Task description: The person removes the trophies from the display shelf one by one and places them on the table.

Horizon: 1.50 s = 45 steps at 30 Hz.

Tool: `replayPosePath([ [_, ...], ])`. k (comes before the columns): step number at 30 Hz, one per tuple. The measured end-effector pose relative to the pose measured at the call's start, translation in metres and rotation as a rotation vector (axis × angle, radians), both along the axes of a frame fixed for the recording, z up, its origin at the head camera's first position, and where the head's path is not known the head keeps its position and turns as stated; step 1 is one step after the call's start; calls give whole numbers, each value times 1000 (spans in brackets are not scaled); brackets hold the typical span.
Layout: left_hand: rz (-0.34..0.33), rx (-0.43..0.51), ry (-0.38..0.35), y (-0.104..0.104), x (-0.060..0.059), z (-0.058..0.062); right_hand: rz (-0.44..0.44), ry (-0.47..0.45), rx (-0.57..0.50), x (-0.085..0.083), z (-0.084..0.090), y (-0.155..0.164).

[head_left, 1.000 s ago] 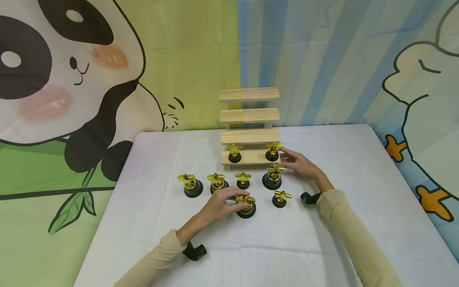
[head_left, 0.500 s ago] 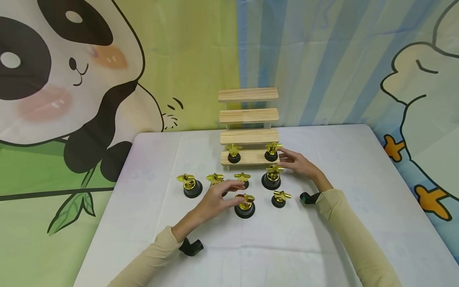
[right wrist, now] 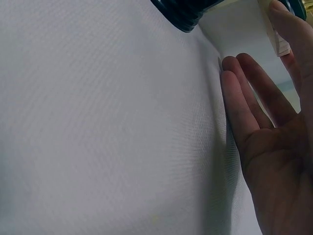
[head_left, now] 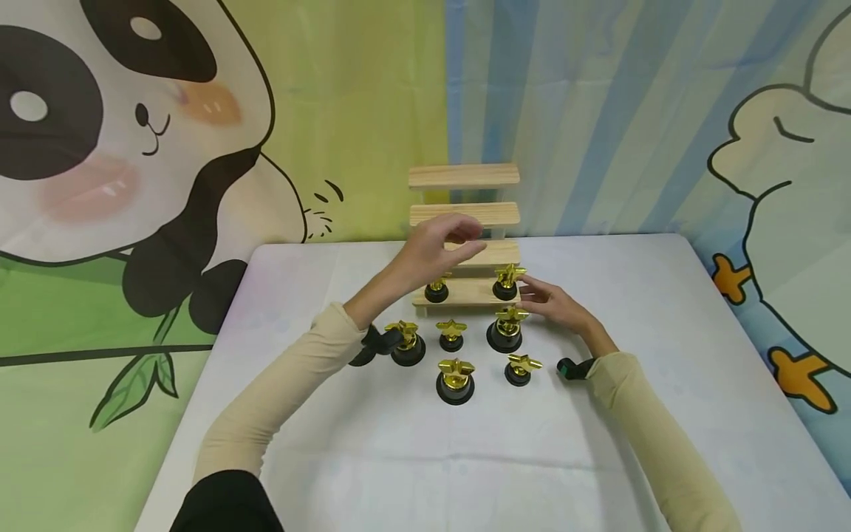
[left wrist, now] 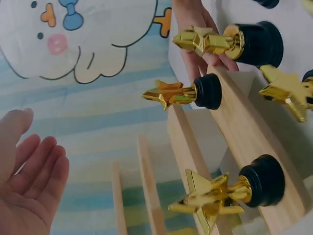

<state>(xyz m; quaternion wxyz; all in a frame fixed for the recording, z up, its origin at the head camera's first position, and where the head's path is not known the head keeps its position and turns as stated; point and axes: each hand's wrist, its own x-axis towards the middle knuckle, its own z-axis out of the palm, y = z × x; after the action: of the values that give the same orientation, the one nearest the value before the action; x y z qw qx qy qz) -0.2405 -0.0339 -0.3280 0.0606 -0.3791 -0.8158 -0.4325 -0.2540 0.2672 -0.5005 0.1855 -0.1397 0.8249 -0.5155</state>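
Note:
My left hand (head_left: 435, 255) is in the air over the lower steps of a wooden display rack (head_left: 465, 176), fingers loosely bent and holding nothing. In the left wrist view its palm (left wrist: 29, 200) and fingers are apart from the boards. My right hand (head_left: 558, 304) is at the right end of the bottom step, its thumb and index finger gripping the board end (right wrist: 279, 46). Two small gold star trophies with black bases stand on that step: a right one (head_left: 507, 287) beside my right fingers and a left one (head_left: 436, 292), partly covered by my left hand.
Several more star trophies stand on the white table before the rack, including a large one (head_left: 505, 336) near my right hand, a small one (head_left: 451, 338) and a front one (head_left: 455, 384). My left wrist camera (head_left: 382, 340) partly hides the leftmost. A printed curtain (head_left: 359, 111) hangs behind.
My left hand has let go of the front trophy and moved up and forward to the rack. That trophy stays on the table. My right hand has kept its place.

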Motion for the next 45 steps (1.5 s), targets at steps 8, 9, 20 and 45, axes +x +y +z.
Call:
replayPosePath([
  [8, -32, -321, -5, 40, -27, -22, 6, 6, 15, 2, 0, 0],
  [9, -37, -357, -6, 43, -29, -25, 3, 10, 16, 2, 0, 1],
  [20, -49, -500, -48, 63, -35, -44, 6, -3, 1, 1, -1, 2],
  [45, -20, -414, -43, 58, -32, -40, 21, 22, -36, 1, 2, 0],
])
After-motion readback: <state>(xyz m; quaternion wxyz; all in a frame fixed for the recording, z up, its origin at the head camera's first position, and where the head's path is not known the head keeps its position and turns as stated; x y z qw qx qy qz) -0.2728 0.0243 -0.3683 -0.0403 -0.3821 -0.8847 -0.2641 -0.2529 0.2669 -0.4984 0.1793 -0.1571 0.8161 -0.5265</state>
